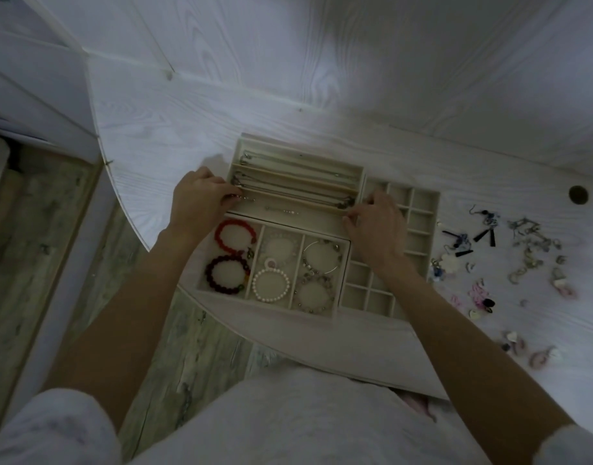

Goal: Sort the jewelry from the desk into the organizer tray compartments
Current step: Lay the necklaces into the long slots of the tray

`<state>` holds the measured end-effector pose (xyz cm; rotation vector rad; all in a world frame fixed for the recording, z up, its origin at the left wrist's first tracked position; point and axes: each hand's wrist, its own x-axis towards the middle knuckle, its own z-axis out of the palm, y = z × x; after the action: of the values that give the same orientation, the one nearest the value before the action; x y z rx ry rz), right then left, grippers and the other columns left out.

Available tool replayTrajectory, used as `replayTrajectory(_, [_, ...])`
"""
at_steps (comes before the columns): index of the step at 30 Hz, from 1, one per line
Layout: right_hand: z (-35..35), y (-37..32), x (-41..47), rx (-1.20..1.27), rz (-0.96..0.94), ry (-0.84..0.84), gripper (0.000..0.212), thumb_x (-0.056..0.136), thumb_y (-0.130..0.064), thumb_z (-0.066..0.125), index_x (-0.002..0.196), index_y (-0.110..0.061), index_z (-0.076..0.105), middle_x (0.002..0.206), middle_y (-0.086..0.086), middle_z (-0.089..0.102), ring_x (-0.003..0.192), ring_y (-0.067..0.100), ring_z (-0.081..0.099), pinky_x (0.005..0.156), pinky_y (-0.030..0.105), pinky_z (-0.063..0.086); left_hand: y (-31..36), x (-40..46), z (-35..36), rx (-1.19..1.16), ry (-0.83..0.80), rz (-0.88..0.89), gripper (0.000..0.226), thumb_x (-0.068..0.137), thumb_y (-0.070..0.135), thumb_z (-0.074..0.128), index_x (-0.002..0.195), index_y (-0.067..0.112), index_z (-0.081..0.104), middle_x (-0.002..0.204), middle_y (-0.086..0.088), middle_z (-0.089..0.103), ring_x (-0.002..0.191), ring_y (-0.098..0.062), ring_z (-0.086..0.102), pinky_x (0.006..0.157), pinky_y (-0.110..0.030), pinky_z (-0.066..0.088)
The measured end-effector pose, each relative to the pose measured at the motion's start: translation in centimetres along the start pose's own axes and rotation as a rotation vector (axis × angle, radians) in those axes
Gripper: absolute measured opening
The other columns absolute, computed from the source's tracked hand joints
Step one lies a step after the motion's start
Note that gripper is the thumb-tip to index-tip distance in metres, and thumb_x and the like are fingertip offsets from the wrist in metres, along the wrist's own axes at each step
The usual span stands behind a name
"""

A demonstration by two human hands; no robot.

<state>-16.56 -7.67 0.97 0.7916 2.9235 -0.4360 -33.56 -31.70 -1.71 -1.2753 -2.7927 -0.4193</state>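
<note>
A white wood-grain desk fills the view, with three beige organizer trays side by side near its front edge. The long-slot tray at the back holds thin chains laid lengthwise in its channels. In front of it, the bracelet tray has three compartments: a red bracelet and a dark red one on the left, a pearl bracelet in the middle, silver bracelets on the right. The grid tray of small square cells sits to the right.

The left hand rests at the left end of the nearest long slot, fingertips curled and pinching one end of a fine chain that lies along that slot. The right hand is at the slot's right end, fingers bent down onto it; it seems to pinch the chain's other end, though the dim light makes that unclear.

Loose earrings and small pieces lie scattered on the desk, right of the trays.
</note>
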Motion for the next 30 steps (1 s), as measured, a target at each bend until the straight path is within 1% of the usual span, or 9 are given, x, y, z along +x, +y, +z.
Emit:
replayTrajectory(6, [-0.1,-0.4,0.4,-0.008,0.025,-0.029,0.021,0.089,-0.026,0.058,0.100,-0.018,0.074,0.101,0.005,0.054,0.101,0.021,0.049,0.077,0.030,0.040,-0.1,0.4,0.0,-0.010,-0.034,0.010,0.013,0.069,0.015,0.082,0.082,0.012,0.078,0.066,-0.008,0.070,0.063,-0.029,0.056,0.059,-0.032,0.042])
replayTrajectory(9, [0.0,-0.6,0.5,-0.042,0.017,-0.034,0.022,0.090,-0.024,0.056,0.097,-0.016,0.075,0.101,0.007,0.055,0.100,0.022,0.049,0.078,0.032,0.041,-0.2,0.5,0.1,0.012,-0.055,0.019,0.014,0.070,0.016,0.082,0.083,0.012,0.078,0.069,-0.008,0.071,0.065,-0.029,0.057,0.061,-0.032,0.039])
replayTrajectory(13, [0.4,-0.7,0.5,-0.098,0.001,-0.018,0.022,0.088,-0.021,0.055,0.093,-0.014,0.075,0.097,0.007,0.054,0.095,0.024,0.049,0.076,0.032,0.039,-0.1,0.6,-0.1,0.025,-0.054,0.038,0.014,0.069,0.015,0.082,0.082,0.013,0.078,0.068,-0.008,0.072,0.064,-0.029,0.058,0.061,-0.031,0.038])
replayTrajectory(17, [0.9,-0.6,0.5,-0.154,-0.025,-0.002,0.022,0.088,-0.021,0.055,0.091,-0.014,0.076,0.096,0.006,0.053,0.093,0.023,0.049,0.074,0.032,0.039,0.0,0.6,-0.7,0.047,-0.064,0.057,0.018,0.065,0.014,0.085,0.081,0.012,0.078,0.060,-0.012,0.067,0.059,-0.029,0.061,0.061,-0.031,0.042])
replayTrajectory(21, [1.0,-0.2,0.0,-0.129,-0.057,0.049,0.015,0.085,-0.018,0.062,0.086,-0.010,0.075,0.090,0.008,0.054,0.086,0.025,0.051,0.069,0.032,0.041,-0.5,0.5,-1.0,0.051,-0.053,0.094,0.014,0.069,0.016,0.083,0.081,0.013,0.077,0.064,-0.010,0.069,0.063,-0.029,0.062,0.061,-0.032,0.042])
replayTrajectory(23, [1.0,-0.1,-0.4,-0.088,-0.067,0.087,0.010,0.083,-0.015,0.066,0.083,-0.008,0.074,0.087,0.011,0.055,0.081,0.026,0.052,0.064,0.033,0.043,-0.8,0.4,-1.2,0.043,-0.028,0.103,0.009,0.072,0.015,0.080,0.080,0.013,0.076,0.066,-0.007,0.069,0.066,-0.029,0.060,0.059,-0.032,0.042])
replayTrajectory(26, [1.3,-0.3,-0.7,-0.062,-0.091,0.171,0.003,0.076,-0.010,0.074,0.075,-0.008,0.072,0.079,0.010,0.053,0.072,0.025,0.052,0.056,0.029,0.039,-1.0,0.3,-1.5,0.053,-0.028,0.135,0.006,0.070,0.014,0.080,0.075,0.013,0.076,0.069,-0.005,0.066,0.067,-0.027,0.054,0.051,-0.028,0.039])
replayTrajectory(28, [1.6,-0.3,-0.7,-0.074,-0.099,0.174,0.003,0.075,-0.012,0.075,0.074,-0.009,0.073,0.079,0.008,0.053,0.071,0.024,0.052,0.056,0.027,0.037,-0.8,0.5,-1.5,0.056,-0.076,0.148,0.010,0.066,0.015,0.084,0.072,0.013,0.076,0.069,-0.005,0.060,0.066,-0.027,0.053,0.047,-0.023,0.033])
replayTrajectory(30, [1.9,-0.3,-0.5,-0.109,-0.117,0.142,0.003,0.075,-0.015,0.075,0.074,-0.012,0.075,0.082,0.007,0.055,0.074,0.023,0.054,0.060,0.027,0.038,-0.6,0.7,-1.3,0.047,-0.128,0.149,0.012,0.064,0.016,0.085,0.070,0.014,0.076,0.067,-0.006,0.056,0.063,-0.028,0.054,0.046,-0.021,0.030])
